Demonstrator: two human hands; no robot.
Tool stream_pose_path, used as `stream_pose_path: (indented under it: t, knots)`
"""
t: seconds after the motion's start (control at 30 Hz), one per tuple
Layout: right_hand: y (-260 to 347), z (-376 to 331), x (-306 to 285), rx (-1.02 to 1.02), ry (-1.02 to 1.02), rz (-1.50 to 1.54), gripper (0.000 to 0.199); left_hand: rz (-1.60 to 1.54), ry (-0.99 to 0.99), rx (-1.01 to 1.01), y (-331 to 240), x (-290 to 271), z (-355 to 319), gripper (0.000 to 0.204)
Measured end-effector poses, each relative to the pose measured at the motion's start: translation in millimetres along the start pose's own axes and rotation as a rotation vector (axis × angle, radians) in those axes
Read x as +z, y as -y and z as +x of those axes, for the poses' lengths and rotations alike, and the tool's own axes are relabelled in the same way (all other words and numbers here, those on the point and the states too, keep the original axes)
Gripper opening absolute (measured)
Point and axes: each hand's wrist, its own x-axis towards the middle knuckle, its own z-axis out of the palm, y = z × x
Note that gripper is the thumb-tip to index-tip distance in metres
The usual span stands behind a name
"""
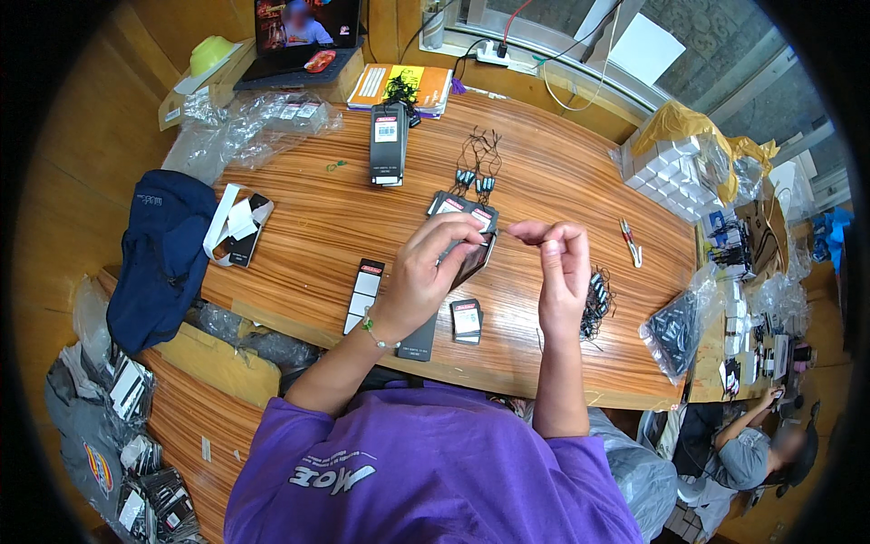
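Note:
My left hand [424, 272] is closed with thumb and fingers on the edge of a dark hang tag [473, 261]. To its right, my right hand [564, 270] is raised with thumb and fingertips drawn together. Whatever it pinches is too fine to make out. Just beyond my left hand lie tags [450, 205] with looped black cords [478, 177] fanned out behind them. Nearer me are a small stack of white-labelled cards [466, 319], a dark card [415, 342] partly under my left wrist, and a strip of white labels [364, 295].
A pile of black cords [596, 304] and red-handled snips [630, 242] lie to the right. Finished-looking dark tags [388, 150] are stacked at the back. White boxes [672, 177], a bag of black parts [675, 331] and a blue bag [163, 254] flank the table. Another person [757, 449] sits far right.

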Motion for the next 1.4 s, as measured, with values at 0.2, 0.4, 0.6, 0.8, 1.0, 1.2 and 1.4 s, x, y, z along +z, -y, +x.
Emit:
stream_pose_path:
  t: [0.2,0.4,0.6,0.8,1.0,1.2,1.4]
  knots:
    - [-1.0,-2.5,-6.0,0.026,-0.005,-0.012,0.007,0.191,-0.108,0.147,9.2,-9.0,4.3,0.017]
    - [-5.1,0.3,-11.7,0.030,-0.167,0.057,0.007,0.220,-0.118,0.168,9.4,-12.6,4.1,0.017]
    - [-5.5,-1.9,-11.5,0.056,-0.167,0.076,0.006,0.201,-0.142,0.118,5.5,-11.8,2.6,0.018]
    - [2.5,-5.8,-0.4,0.085,-0.002,0.059,0.005,0.063,-0.119,0.072,-1.4,-9.6,4.7,0.018]
    - [7.8,-4.3,10.0,0.210,0.061,-0.020,0.009,-0.379,-0.086,-0.281,-3.9,-2.8,-0.1,0.014]
    - [7.8,-4.3,9.9,0.259,0.118,0.070,0.014,-0.477,-0.064,-0.346,-3.4,-5.7,-1.9,0.009]
    - [7.8,-5.9,7.1,0.271,0.192,0.094,0.017,-0.424,-0.006,-0.347,-2.2,-7.4,-2.8,0.007]
